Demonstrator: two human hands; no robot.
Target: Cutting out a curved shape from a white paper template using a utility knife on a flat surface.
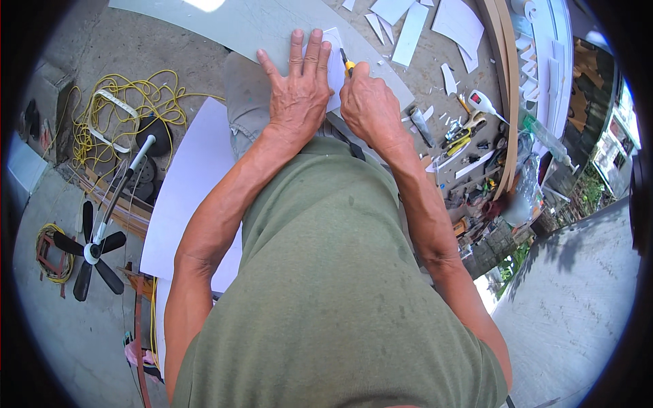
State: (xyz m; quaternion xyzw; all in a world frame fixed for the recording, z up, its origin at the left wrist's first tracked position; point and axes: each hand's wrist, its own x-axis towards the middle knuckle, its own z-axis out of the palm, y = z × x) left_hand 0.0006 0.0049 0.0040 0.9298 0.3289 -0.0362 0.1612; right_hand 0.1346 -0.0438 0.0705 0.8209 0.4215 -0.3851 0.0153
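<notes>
Two hands in shot, both on the same job. The left hand (297,92) is flat and spread, all five fingers fanned out, pressing down on a small white template (334,68) that lies on one big pale grey sheet (258,27), smooth and matte with a curved near edge. The right hand (369,102) is curled into a fist round one knife (347,64) with a yellow and black body, tip touching the template right beside the left fingertips. So the template sits between the two hands, half under the left one. Past the right hand there's a scatter of white offcuts (408,30) on rough concrete, maybe six or seven bigger ones, mostly long strips and wedges, plus tiny chips I can't count. To the right of the right hand there's a tool pile (462,132): something like yellow-handled pliers, one white glue gun shape, the rest too jumbled to tell. Beyond it, curved brown strips (507,81), looks like two, bent wood or board. Off to the left of the left hand: one tangle of yellow cord (129,102), and one fan (95,251) lying down, five black blades on a white hub. Another white sheet (190,183) lies under the left forearm.
</notes>
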